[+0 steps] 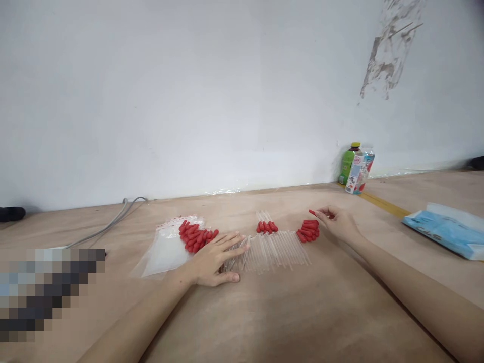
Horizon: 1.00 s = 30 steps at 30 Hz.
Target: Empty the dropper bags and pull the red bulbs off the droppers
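Note:
Fingers spread, my left hand (215, 259) lies flat on the left end of a row of clear thin dropper tubes (278, 251). My right hand (336, 222) pinches one red rubber dropper bulb (312, 212) between thumb and finger, just above a small heap of red bulbs (309, 230). Behind the row, a few assembled droppers (267, 227) lie side by side, their red bulbs toward me and tubes pointing to the wall. A larger heap of red bulbs (193, 236) sits by my left fingers, partly on clear zip bags (166, 252).
Two drink bottles, one green (346, 164) and one with a printed label (359, 171), stand by the wall at right. A blue and white packet (448, 229) lies far right. A grey cable (113, 222) runs along the left. A pixelated area covers the lower left.

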Tool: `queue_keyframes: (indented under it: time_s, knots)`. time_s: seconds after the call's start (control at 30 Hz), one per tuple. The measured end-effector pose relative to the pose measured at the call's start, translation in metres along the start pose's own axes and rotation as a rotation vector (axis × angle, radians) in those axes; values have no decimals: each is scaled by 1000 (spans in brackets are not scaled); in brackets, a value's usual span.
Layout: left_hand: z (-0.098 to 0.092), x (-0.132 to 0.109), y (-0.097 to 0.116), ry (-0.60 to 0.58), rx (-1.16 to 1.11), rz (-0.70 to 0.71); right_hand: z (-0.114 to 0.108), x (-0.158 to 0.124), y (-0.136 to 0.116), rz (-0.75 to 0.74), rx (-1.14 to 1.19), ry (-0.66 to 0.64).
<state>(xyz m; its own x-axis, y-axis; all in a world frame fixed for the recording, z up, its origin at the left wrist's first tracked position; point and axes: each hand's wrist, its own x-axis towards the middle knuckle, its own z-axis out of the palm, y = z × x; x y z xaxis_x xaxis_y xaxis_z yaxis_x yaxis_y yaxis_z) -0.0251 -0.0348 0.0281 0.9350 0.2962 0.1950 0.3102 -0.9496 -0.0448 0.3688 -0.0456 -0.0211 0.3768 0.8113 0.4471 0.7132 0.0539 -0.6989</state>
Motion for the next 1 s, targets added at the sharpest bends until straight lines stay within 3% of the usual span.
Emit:
queue_keyframes:
  time_s: [0.27,0.37,0.53,0.63,0.73,0.9,1.0]
  knots:
    - [12,11,10,23,24,39,16,20,19,-21,40,-159]
    - [16,16,18,32,28,-65,17,22,22,-22,62,-220]
    - [23,21,30,104,30,-283,14,26,19,23,25,-180]
    - [25,21,32,163,31,-316,12,28,0,16,-41,-159]
    - [27,19,32,204,29,-304,16,24,-34,-7,-128,-174]
    - [34,15,28,331,50,-359,44,10,-95,-3,-278,-283]
    - [37,13,26,405,55,-414,60,6,-116,50,-327,-363]
